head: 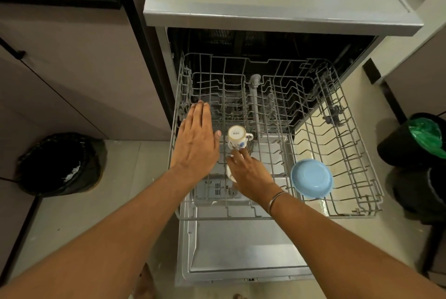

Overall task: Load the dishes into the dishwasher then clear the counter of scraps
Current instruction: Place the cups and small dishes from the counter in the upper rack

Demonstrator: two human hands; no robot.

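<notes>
While the white ceramic mug [237, 138] stands inverted, presumably for drainage, in the left half of the grey wire rack [357, 178], the right grip [251, 175] steadies it with loosely spread fingertips; the left grip [196, 141] hovers flat, fingers straight.

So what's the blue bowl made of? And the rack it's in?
The blue bowl looks like plastic: even colour, soft dull sheen, thin rim. It could be melamine. The rack looks like metal wire coated grey: thin bent bars, matte finish.
</notes>
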